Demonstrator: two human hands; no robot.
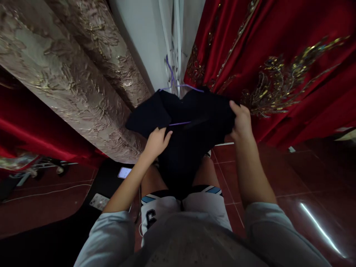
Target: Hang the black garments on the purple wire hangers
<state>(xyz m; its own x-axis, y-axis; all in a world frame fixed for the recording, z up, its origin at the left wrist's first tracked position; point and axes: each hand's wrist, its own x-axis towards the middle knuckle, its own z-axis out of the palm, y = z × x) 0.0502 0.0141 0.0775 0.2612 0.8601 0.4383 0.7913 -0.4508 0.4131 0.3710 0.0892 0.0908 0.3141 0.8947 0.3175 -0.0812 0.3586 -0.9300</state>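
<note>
Dark garment (182, 152): already sat on the purple hanger (190, 86)
Left hand (158, 144): touched its front — grip couldn't be told
Right hand (242, 120): fingers gripped its side
Unfinished: straightening — it seemed

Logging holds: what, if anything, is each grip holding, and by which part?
Dark garment: the right grip pinches its right edge; the left grip touches its front, but a hold is unclear.
</note>
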